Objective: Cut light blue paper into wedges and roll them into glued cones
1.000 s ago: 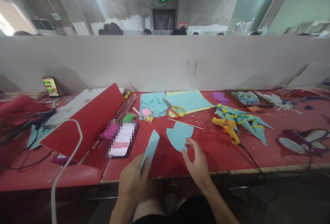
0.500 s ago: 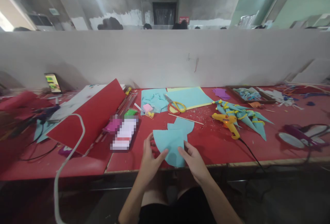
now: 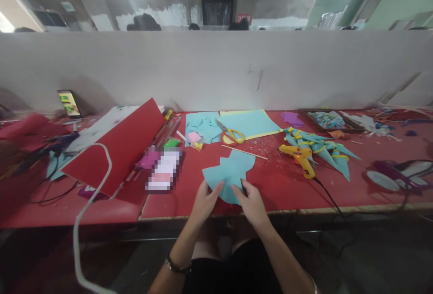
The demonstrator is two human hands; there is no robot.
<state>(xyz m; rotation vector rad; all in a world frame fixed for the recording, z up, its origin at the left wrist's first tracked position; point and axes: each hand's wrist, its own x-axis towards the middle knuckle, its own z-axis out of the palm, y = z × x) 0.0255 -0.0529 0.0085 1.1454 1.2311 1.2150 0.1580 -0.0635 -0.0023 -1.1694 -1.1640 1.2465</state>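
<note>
Between my two hands is a light blue paper piece [image 3: 223, 186] with a curved edge, held above the near edge of the red table. My left hand [image 3: 207, 199] pinches its left side, thumb on top and fingers behind. On the right side, my right hand [image 3: 249, 198] grips it the same way. Just beyond lie more cut blue paper pieces [image 3: 244, 160], partly hidden by the held one. A thin wooden stick [image 3: 248, 152] and scissors with yellow handles [image 3: 232, 135] rest farther back.
A yellow glue gun [image 3: 300, 156] with a black cord lies to the right, beside blue paper cones with yellow trim [image 3: 324, 147]. Blue sheets [image 3: 250, 122] lie at the back. Leftward are a blurred-out white rectangle [image 3: 164, 170], a folded red board [image 3: 118, 149] and a white cable [image 3: 78, 244].
The blue paper has tilted flatter and bent in my hands, its top edge dropping. Both hands have come slightly closer together, and the view has shifted a little.
</note>
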